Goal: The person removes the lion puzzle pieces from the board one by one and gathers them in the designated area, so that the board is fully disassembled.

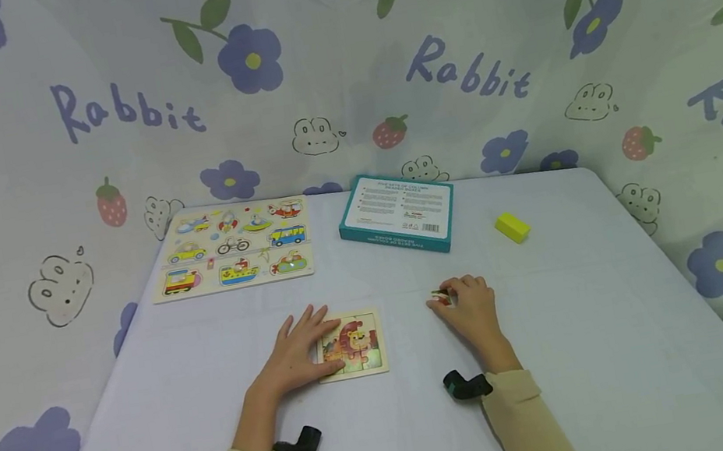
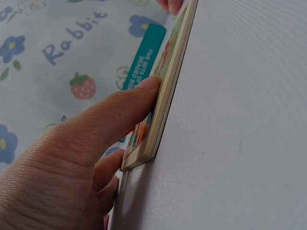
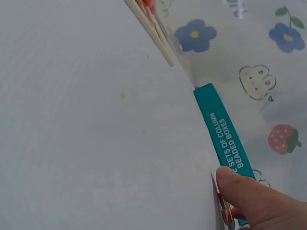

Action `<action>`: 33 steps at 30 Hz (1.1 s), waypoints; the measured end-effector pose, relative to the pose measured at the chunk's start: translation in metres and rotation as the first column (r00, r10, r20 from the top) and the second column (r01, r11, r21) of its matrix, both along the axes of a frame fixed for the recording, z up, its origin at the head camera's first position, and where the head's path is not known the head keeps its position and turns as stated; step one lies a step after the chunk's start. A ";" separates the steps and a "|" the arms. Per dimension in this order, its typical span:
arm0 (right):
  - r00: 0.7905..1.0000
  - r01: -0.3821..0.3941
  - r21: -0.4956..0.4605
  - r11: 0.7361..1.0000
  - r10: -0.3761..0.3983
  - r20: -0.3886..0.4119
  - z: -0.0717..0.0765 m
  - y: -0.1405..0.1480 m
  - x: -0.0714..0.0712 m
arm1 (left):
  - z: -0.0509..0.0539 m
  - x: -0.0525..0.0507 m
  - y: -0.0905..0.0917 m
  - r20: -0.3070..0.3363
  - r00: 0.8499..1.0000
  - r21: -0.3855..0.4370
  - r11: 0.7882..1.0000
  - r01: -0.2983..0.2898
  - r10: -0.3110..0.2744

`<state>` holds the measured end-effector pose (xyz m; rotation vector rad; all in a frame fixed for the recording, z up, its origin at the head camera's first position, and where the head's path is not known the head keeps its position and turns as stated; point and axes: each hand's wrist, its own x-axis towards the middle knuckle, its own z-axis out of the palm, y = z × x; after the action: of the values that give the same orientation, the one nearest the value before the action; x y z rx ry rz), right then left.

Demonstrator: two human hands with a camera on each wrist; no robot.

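Note:
A small square wooden jigsaw puzzle (image 1: 371,366) with a lion picture lies flat on the table. My left hand (image 1: 293,357) rests over its left side with the fingers spread and fairly straight. In the left wrist view, the thumb (image 2: 129,103) touches the top of the puzzle's edge (image 2: 168,103). To the right, my right hand (image 1: 473,310) pinches a small puzzle piece (image 1: 441,296) between thumb and fingers, just above or on the table. The right wrist view shows the thin piece (image 3: 224,208) held tilted, partly hidden by the thumb.
At the back left lies a vehicle-picture board (image 1: 230,246). A teal-and-white box (image 1: 397,213) stands behind the hands, and a yellow block (image 1: 512,227) lies to its right. White cloth covers the table (image 1: 607,344); a printed curtain (image 1: 333,48) hangs behind.

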<state>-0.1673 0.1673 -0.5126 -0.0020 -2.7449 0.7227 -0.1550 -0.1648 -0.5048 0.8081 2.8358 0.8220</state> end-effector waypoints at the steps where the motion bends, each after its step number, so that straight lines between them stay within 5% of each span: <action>1: 1.000 0.000 0.001 1.000 0.000 0.000 0.000 0.000 0.000 | 0.000 0.000 0.000 -0.001 1.000 0.000 1.000 0.000 0.000; 15: 0.996 -0.066 -0.008 0.998 0.066 -0.057 0.001 -0.010 0.002 | -0.002 0.000 0.000 0.001 1.000 0.003 1.000 -0.006 0.006; 27: 0.973 -0.194 0.071 0.978 0.201 -0.113 0.007 -0.036 0.009 | -0.001 0.000 0.000 0.017 1.000 -0.003 1.000 -0.014 0.014; 33: 0.945 -0.273 0.091 0.958 0.284 -0.159 0.009 -0.052 0.014 | 0.000 0.000 0.000 0.024 1.000 -0.008 1.000 -0.013 0.013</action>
<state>-0.1538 0.1157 -0.5037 0.4513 -2.6291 0.6641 -0.1553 -0.1648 -0.5049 0.7739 2.8248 0.8163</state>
